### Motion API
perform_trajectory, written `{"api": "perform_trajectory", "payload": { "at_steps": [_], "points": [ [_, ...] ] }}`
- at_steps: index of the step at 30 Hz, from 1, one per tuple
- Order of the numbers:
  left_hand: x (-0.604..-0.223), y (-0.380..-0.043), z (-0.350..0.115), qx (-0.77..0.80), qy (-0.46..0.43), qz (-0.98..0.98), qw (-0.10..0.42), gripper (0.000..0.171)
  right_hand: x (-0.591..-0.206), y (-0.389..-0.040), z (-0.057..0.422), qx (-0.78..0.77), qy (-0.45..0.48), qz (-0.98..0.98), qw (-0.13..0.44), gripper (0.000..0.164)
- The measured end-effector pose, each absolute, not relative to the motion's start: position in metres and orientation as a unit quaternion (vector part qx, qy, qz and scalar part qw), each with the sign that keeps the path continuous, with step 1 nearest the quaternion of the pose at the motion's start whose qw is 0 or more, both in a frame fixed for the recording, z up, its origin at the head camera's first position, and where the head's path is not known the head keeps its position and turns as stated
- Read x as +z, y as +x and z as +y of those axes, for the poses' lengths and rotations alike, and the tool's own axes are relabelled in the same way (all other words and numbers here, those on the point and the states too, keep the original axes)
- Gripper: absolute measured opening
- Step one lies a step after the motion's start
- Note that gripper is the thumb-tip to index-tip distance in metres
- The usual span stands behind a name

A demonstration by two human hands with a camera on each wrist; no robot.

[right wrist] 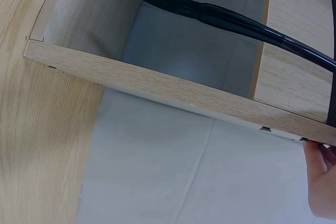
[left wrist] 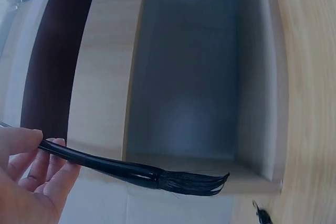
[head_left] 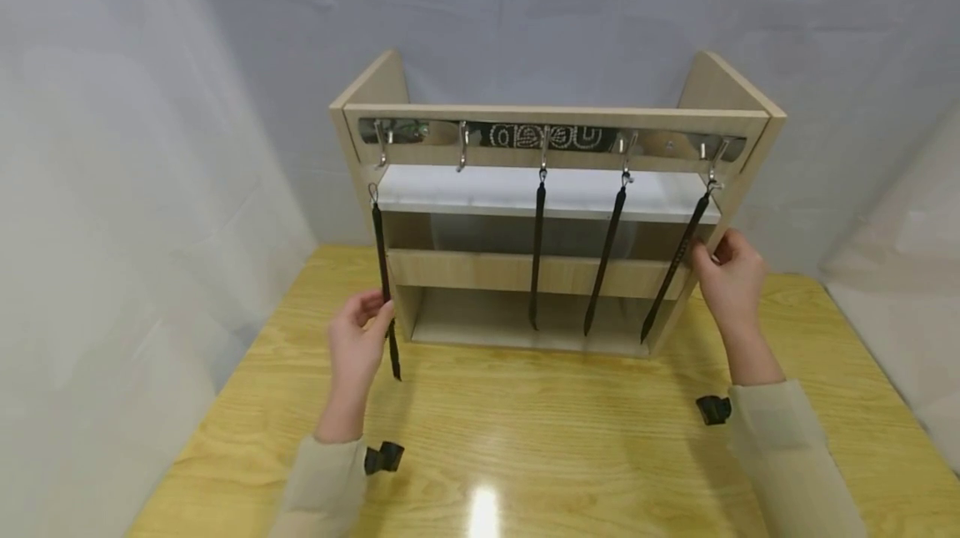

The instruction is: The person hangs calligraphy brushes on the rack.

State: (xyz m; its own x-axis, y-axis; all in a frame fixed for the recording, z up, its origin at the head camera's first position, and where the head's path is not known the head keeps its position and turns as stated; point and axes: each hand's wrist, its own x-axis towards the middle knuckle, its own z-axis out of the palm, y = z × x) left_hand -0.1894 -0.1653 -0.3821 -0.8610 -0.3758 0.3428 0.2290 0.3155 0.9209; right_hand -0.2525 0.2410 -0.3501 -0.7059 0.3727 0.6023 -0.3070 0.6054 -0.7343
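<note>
My left hand [head_left: 356, 342] pinches the lower handle of a black writing brush [head_left: 381, 254]. The brush hangs tip down, its top loop just below and apart from the leftmost hook [head_left: 382, 146]. In the left wrist view its dark bristles [left wrist: 191, 183] are slightly splayed. With my right hand [head_left: 733, 279] I grip the right side panel of a small wooden shelf [head_left: 480, 269], thumb at the front edge. Beside that thumb hangs a brush [head_left: 678, 258] from the rightmost hook. Two others, a middle brush [head_left: 537, 254] and its right neighbour [head_left: 606, 258], hang from hooks.
A shiny hook rail [head_left: 435, 132] runs across the shelf's upper front; its second hook [head_left: 462, 146] from the left bears nothing. The shelf stands on a wood-grain table [head_left: 510, 429]. At the left wrist view's lower edge lies a small dark looped thing [left wrist: 263, 216], partly cut off.
</note>
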Motion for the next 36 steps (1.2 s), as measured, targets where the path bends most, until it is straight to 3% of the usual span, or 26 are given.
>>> {"api": "perform_trajectory", "payload": {
  "at_steps": [16, 36],
  "points": [
    [-0.37, -0.196, -0.121, -0.611, -0.046, -0.745, 0.264, 0.019, -0.35, -0.252, 0.241, 0.44, -0.016, -0.811, 0.386, 0.015],
    [-0.359, -0.192, -0.101, -0.621, -0.087, -0.742, 0.236, 0.019, -0.35, -0.252, 0.241, 0.445, -0.028, -0.811, 0.378, 0.017]
  ]
}}
